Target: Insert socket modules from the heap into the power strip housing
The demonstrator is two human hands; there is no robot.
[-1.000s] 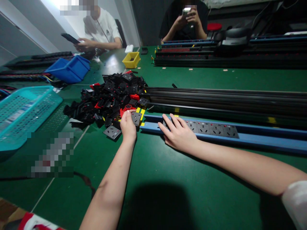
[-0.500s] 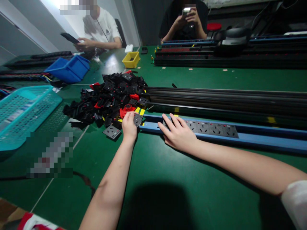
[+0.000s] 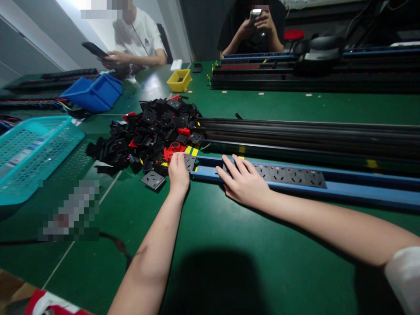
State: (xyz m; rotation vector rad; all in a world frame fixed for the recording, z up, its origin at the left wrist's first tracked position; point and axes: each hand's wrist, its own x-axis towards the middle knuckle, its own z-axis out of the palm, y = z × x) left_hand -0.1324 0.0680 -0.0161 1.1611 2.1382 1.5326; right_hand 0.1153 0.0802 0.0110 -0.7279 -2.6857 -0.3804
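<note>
My left hand is closed on a black socket module at the left end of a blue metal channel. My right hand lies flat, fingers spread, over a row of black socket modules seated in that channel. Its palm and fingers hide part of the row. Between the two hands a short stretch of bare channel shows. One loose socket module rests on the table just left of my left hand. Behind that hand is a heap of black modules with a few red ones.
Long black rails lie behind the blue channel. A turquoise basket, a blue bin and a yellow bin stand on the green table. Two people sit across it, each holding a device. More assembled strips lie at the back.
My left hand, with the socket module, has shifted very slightly to the right. My right hand stays in place on the row.
</note>
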